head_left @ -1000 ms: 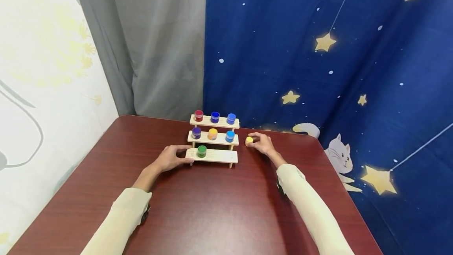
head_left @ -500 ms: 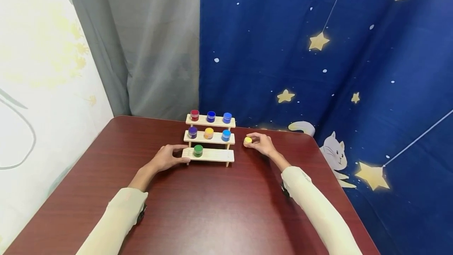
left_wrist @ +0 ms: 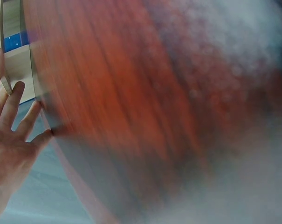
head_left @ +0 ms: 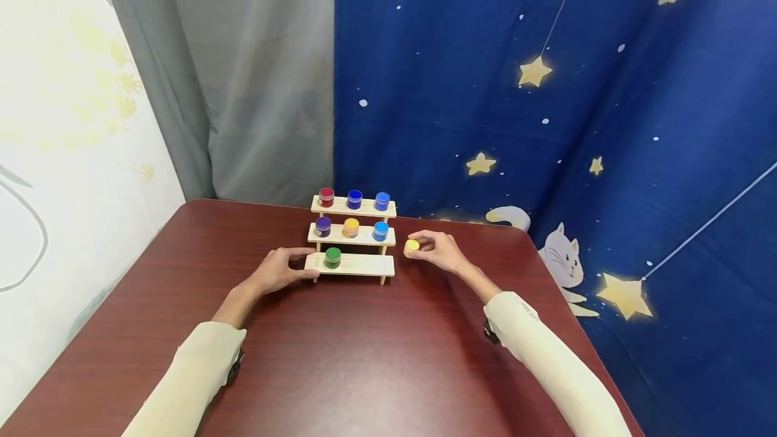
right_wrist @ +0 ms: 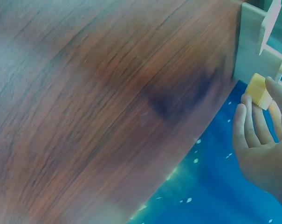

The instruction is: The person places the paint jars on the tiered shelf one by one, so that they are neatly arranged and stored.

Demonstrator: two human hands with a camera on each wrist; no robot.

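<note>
A three-step wooden stand [head_left: 364, 265] bears small paint jars. My left hand [head_left: 280, 270] holds the left end of its lowest step, thumb at the front and fingers behind. In the left wrist view this hand [left_wrist: 12, 149] has its fingers spread against the stand's side [left_wrist: 19, 70]. On the lowest step sits a green paint jar [head_left: 332, 257], close to that hand. To the right of the stand, my right hand [head_left: 440, 251] pinches a yellow paint jar [head_left: 411, 248] between thumb and fingers. The right wrist view shows the jar [right_wrist: 258, 91] tilted at the fingertips.
Purple [head_left: 323, 226], orange-yellow [head_left: 351, 227] and light blue jars [head_left: 380, 230] line the middle step. Red [head_left: 326, 197], dark blue [head_left: 355, 199] and blue jars [head_left: 382, 201] stand on top. The brown table [head_left: 358, 356] ends behind at grey [head_left: 273, 86] and starry blue curtains [head_left: 425, 86].
The head view has turned slightly right, so everything appears shifted left. My right hand has brought the yellow jar a little nearer to me and to the stand. The left hand keeps its hold.
</note>
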